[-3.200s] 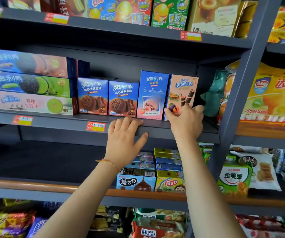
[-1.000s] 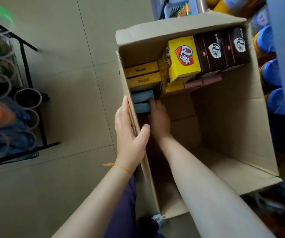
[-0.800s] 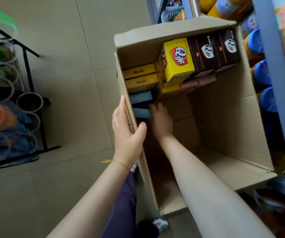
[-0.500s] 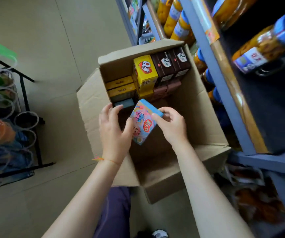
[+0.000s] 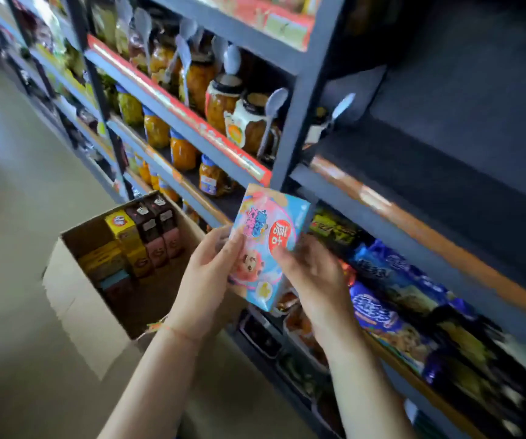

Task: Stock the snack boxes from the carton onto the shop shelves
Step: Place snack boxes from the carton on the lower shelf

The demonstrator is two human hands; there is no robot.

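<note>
Grey shop shelves (image 5: 290,128) on the right, stocked with jars (image 5: 223,99) and bagged snacks (image 5: 378,315). Open carton (image 5: 78,299) on the floor at left, holding more boxes. Pastel snack box (image 5: 264,251) held upright before the shelves, gripped by left hand (image 5: 206,286) and right hand (image 5: 315,277), fingers curled round its sides.

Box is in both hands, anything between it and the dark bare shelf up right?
Nothing visible. Left hand and right hand hold the blue-pink snack box in open air, clear of the carton. The bare shelf lies up and right; only its front edge rail and the upright post border that path.
</note>
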